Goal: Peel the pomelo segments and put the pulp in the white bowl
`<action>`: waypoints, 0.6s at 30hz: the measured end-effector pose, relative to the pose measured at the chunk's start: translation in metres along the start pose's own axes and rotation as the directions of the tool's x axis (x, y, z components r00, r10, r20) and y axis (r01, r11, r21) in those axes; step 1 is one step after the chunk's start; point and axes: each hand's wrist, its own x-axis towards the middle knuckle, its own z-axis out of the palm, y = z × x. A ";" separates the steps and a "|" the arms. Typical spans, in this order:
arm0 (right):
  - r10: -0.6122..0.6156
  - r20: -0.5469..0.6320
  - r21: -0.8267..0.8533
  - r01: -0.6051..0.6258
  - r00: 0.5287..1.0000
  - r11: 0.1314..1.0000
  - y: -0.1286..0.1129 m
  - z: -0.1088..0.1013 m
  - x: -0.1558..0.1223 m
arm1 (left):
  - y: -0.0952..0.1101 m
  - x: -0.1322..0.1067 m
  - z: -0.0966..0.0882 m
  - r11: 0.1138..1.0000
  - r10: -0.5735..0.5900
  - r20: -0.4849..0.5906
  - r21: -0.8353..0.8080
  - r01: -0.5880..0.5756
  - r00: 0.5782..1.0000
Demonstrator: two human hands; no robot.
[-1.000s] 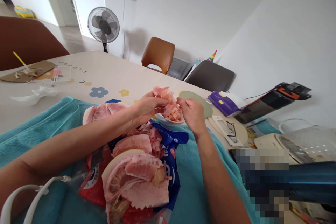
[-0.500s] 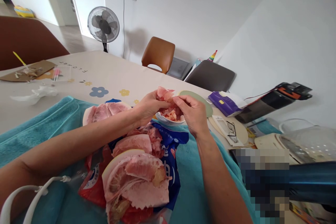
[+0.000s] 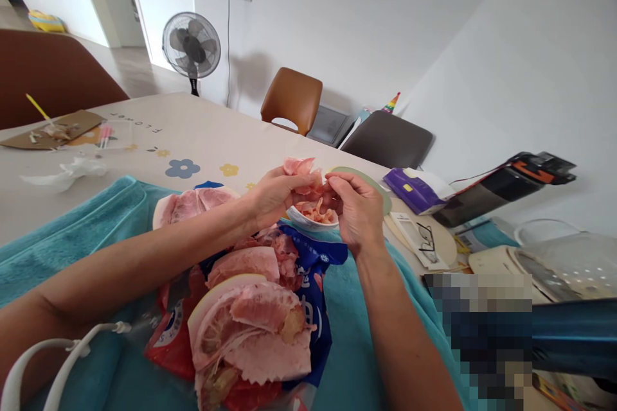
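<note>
A pink pomelo segment (image 3: 299,170), partly peeled, is in my left hand (image 3: 274,198), gripped between thumb and fingers. At the segment's right edge, my right hand (image 3: 357,205) pinches a small bit of it between thumb and index finger. Beneath both hands stands a white bowl (image 3: 313,225) with loose pomelo pulp in it. Closer to me, a large opened pomelo wedge (image 3: 250,327) with thick rind lies on a blue and red plastic bag (image 3: 315,308). Another rind piece (image 3: 193,205) sits behind my left forearm.
A teal cloth (image 3: 357,321) lies under the bag and bowl. To the right are a purple tissue pack (image 3: 417,189), eyeglasses (image 3: 427,243) and a dark bottle (image 3: 501,186). Crumpled tissue (image 3: 65,173) and cardboard (image 3: 72,125) lie at the left.
My right fingers have shifted slightly right and drawn back a little from the segment. More of the pulp in the bowl shows now. My left hand stays nearly in place.
</note>
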 end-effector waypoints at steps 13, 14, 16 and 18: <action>-0.248 0.090 -0.656 0.245 0.965 0.714 0.015 -0.024 0.018 | 0.006 0.000 0.003 0.996 -0.053 -0.070 -0.079 0.047 0.996; -0.277 0.094 -0.678 0.266 0.956 0.686 0.015 -0.024 0.018 | 0.005 0.000 0.003 0.995 -0.056 -0.078 -0.085 0.049 0.995; -0.320 0.061 -0.667 0.277 0.945 0.692 0.011 -0.021 0.014 | 0.005 0.000 0.002 0.995 -0.054 -0.079 -0.090 0.047 0.995; -0.295 0.039 -0.602 0.258 0.955 0.756 0.007 -0.016 0.009 | 0.005 -0.001 0.002 0.996 -0.059 -0.072 -0.071 0.054 0.996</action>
